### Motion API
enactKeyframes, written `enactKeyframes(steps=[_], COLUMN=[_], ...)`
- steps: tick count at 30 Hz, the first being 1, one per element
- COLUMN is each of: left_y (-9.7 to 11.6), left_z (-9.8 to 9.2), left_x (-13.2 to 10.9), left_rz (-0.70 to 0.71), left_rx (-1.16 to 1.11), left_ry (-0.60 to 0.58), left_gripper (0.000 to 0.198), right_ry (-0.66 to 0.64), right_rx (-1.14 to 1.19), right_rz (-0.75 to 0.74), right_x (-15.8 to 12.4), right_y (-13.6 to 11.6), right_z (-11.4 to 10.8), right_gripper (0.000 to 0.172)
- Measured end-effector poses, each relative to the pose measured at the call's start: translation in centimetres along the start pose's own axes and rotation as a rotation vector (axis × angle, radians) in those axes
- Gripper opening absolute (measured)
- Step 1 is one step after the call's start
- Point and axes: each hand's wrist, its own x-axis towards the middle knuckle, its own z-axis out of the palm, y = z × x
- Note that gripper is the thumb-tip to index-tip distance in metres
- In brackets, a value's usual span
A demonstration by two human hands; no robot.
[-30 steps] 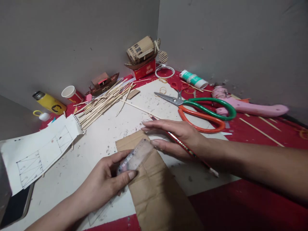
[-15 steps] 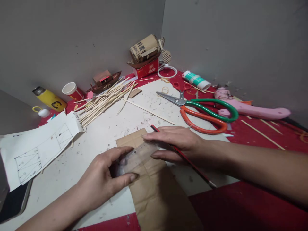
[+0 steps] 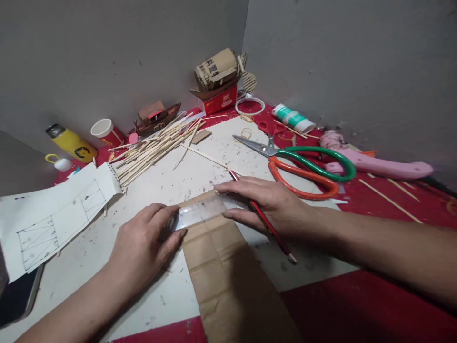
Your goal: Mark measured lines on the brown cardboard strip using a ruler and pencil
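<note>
A clear plastic ruler point(image 3: 200, 213) lies across the far end of a brown cardboard strip point(image 3: 209, 267). My left hand point(image 3: 143, 243) grips the ruler's left end between thumb and fingers. At the other end, my right hand point(image 3: 271, 205) pinches the ruler's edges with thumb and fingertips. A red and black pencil point(image 3: 268, 223) is tucked in the right hand, slanting across it with one end pointing away from me. The ruler's two ends are partly hidden by the hands.
Large scissors point(image 3: 274, 152) with green and orange handles lie beyond my right hand. A pile of wooden sticks point(image 3: 157, 147) and a sketched notepad point(image 3: 64, 214) are left. Model boats point(image 3: 217, 71), a cup point(image 3: 107, 133), a yellow bottle point(image 3: 71, 143) and a pink glue gun point(image 3: 385, 164) line the back.
The ruler and both hands have shifted away from me towards the cardboard's far edge, the left hand also leftwards. More of the ruler shows. The pencil has swung steeper in my right hand.
</note>
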Motion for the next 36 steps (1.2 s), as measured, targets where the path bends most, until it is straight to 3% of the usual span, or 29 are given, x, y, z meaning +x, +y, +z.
enactKeyframes(steps=[11, 17, 23, 31, 36], left_y=[0.3, 0.5, 1.2, 2.9, 3.2], left_z=[0.8, 1.5, 2.2, 2.5, 2.2], left_x=[-0.3, -0.4, -1.1, -1.7, -1.5], left_rz=[0.021, 0.121, 0.283, 0.331, 0.346], left_rx=[0.136, 0.154, 0.244, 0.317, 0.345], left_ry=[0.053, 0.104, 0.031, -0.071, -0.068], left_gripper=[0.030, 0.026, 0.045, 0.088, 0.095], right_ry=[-0.058, -0.033, 0.048, -0.036, -0.043], right_rx=[0.009, 0.044, 0.049, -0.047, -0.077], right_rz=[0.032, 0.102, 0.199, 0.068, 0.009], right_x=[0.4, 0.0, -0.3, -0.1, -0.3], right_y=[0.5, 0.5, 0.6, 0.5, 0.4], right_z=[0.8, 0.7, 0.5, 0.5, 0.5], right_gripper=[0.034, 0.032, 0.025, 0.027, 0.025])
